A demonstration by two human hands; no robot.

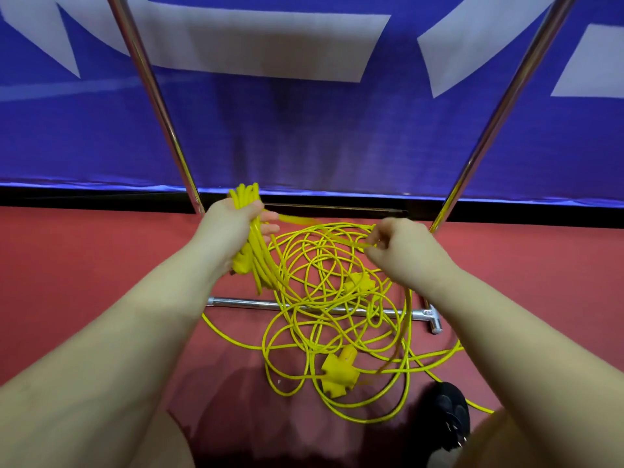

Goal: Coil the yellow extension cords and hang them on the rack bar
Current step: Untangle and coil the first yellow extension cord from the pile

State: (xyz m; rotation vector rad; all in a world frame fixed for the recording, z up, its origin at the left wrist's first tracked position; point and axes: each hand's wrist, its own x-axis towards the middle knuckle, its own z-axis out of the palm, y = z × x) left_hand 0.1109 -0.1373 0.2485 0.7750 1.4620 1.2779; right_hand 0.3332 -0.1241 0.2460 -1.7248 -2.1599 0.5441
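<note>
My left hand grips a bundle of yellow cord loops, which hang down past my wrist with a yellow plug beside them. A blurred strand runs from that bundle across to my right hand, which pinches it between curled fingers. Below both hands a loose tangle of yellow extension cord lies on the red floor, draped over the rack's bottom bar. A yellow three-way socket rests in the tangle near me, and a second yellow plug sits deeper in it.
Two chrome rack uprights rise on either side, in front of a blue banner with white shapes. The rack's foot joint lies at the right. A black shoe stands at the lower right.
</note>
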